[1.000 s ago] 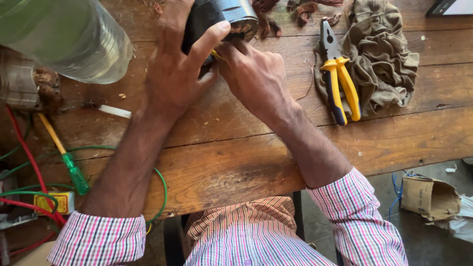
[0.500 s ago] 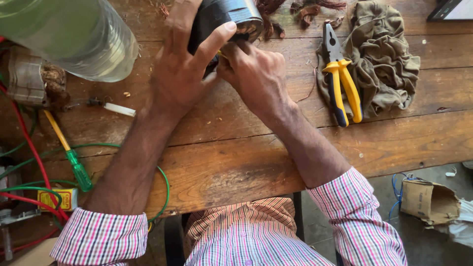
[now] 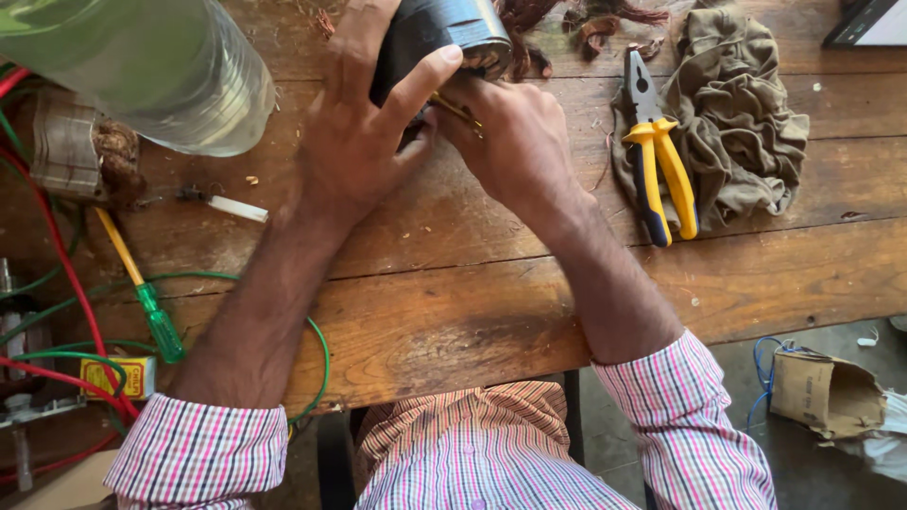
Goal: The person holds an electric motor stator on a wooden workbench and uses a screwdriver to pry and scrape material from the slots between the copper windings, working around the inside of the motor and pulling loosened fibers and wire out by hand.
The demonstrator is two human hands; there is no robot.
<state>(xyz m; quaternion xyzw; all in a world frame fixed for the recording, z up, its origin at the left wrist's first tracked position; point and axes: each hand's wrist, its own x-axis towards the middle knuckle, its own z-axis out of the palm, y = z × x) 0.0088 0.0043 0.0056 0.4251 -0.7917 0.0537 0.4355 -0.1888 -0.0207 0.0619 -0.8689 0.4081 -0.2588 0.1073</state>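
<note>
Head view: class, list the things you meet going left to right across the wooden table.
Green-handled screwdriver → left hand → dark metal cylinder → right hand → yellow-handled pliers → crumpled olive cloth.

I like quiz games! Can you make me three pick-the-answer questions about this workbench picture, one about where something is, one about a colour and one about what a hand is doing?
1. Where do the pliers lie?
A. on the crumpled cloth
B. on the floor
C. inside the clear bottle

2. What colour is the handle of the screwdriver?
A. blue
B. green
C. white

3. What is the left hand doing?
A. lying flat on the table
B. holding the pliers
C. gripping the dark cylinder

Answers:
1 A, the pliers rest partly on the cloth's left edge.
2 B, the handle is see-through green, below a yellow shaft.
3 C, its thumb and fingers wrap the cylinder, while the right hand works at the cylinder's lower end.
</note>
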